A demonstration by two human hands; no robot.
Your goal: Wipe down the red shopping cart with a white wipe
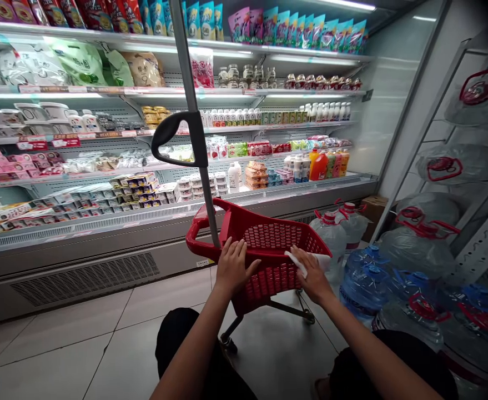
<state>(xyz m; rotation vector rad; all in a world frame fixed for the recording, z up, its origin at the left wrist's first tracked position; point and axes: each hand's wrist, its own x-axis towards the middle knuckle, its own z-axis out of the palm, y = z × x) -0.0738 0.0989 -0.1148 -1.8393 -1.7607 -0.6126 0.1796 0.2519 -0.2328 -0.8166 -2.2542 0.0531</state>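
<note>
Spreading leftward, pale floor tiles (pixel 137 336) are giving room beside the red cart (pixel 271 280), which is standing between the refrigerated case (pixel 164 238) and water jugs (pixel 366 284). Its near rim (pixel 268 256) is lying under both hands: the left hand (pixel 232 269) is resting with loose, extended fingers; the right hand (pixel 311 276) is apparently grasping a white cloth (pixel 297 264). Perforated plastic is forming the tapering basket.

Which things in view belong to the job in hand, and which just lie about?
In use:
- red plastic lattice-sided cart, left hand on its rim
- thin white cloth or tissue in right hand

Lying about:
- blue plastic water jugs
- brown cardboard box
</note>
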